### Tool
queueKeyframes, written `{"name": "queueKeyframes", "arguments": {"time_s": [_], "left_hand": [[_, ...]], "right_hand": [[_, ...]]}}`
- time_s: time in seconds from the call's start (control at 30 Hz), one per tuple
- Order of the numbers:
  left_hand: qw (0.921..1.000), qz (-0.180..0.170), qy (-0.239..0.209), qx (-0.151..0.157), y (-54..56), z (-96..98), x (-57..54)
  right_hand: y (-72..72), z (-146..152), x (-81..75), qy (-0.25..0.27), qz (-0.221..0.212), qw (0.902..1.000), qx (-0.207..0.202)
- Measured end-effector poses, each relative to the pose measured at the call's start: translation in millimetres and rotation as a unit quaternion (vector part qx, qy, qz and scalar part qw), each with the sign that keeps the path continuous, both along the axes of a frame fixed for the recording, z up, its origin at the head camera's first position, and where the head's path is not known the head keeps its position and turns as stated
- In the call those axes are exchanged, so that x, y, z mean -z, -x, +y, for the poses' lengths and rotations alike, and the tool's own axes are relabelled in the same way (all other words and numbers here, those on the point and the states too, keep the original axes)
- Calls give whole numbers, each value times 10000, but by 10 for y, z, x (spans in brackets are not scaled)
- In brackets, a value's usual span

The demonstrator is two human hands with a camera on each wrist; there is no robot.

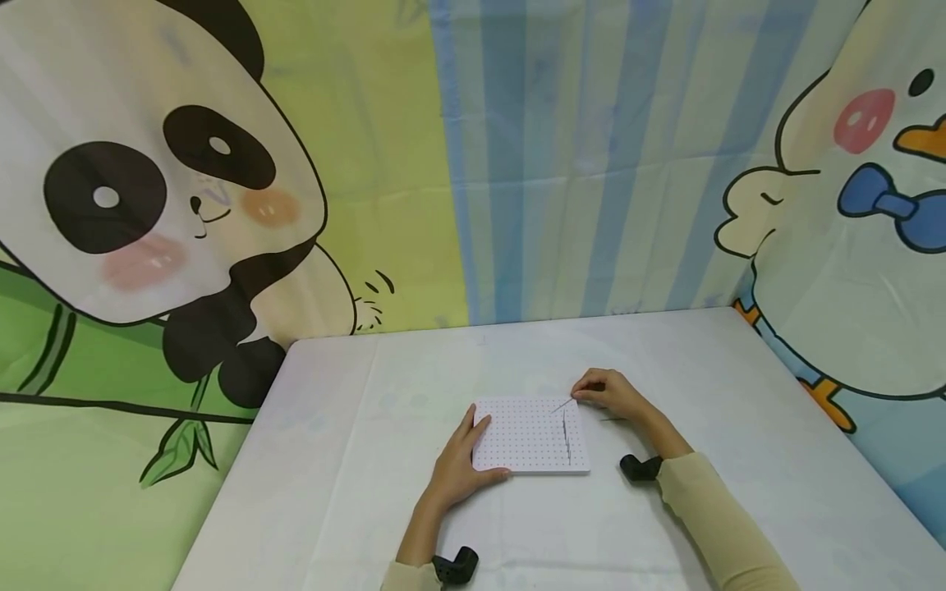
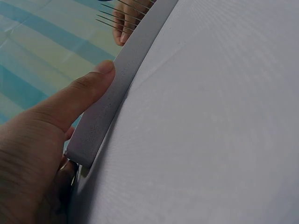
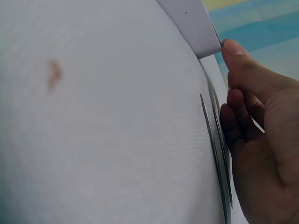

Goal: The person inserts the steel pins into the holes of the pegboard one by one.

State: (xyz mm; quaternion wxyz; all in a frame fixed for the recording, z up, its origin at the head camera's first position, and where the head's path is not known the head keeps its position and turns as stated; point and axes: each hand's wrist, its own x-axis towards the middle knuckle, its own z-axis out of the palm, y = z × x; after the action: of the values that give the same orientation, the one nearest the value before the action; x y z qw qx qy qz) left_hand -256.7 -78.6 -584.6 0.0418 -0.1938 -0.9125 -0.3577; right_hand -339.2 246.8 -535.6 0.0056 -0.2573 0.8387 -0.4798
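A white perforated board [image 1: 521, 435] lies flat on the table. Thin metal needles [image 1: 567, 439] stand in a column of its holes near the right side; in the left wrist view several needles [image 2: 117, 17] rise above its edge. My left hand [image 1: 456, 466] spans the front left corner, its straight thumb [image 2: 91, 88] along the front edge and its fingers spread at the left side. At the far right corner my right hand [image 1: 609, 392] pinches a slanted thin needle [image 1: 564, 405] between thumb and fingertips. The needle's tip is too small to place exactly.
On the white table [image 1: 355, 492], right of the board, loose needles [image 3: 215, 154] lie under my right hand. Black wrist cameras [image 1: 456, 566] sit on both forearms. A printed cloth backdrop [image 1: 562, 164] rises behind the table.
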Motion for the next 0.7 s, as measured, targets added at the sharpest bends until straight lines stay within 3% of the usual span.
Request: {"name": "queueKeyframes", "arguments": {"time_s": [0.23,0.43,0.57,0.7], "left_hand": [[10000,-37,-51,6,-13,-1,-23],[10000,-52,-30,-17,-14,-9,-30],[10000,-36,-30,-29,-14,-10,-35],[9999,-43,-97,15,-20,-1,-42]], "right_hand": [[18,27,22,312,-55,9993,-219],[64,-34,40,701,-109,9949,-715],[76,-123,47,712,-217,9921,-1009],[68,-177,47,691,-357,9918,-1017]]}}
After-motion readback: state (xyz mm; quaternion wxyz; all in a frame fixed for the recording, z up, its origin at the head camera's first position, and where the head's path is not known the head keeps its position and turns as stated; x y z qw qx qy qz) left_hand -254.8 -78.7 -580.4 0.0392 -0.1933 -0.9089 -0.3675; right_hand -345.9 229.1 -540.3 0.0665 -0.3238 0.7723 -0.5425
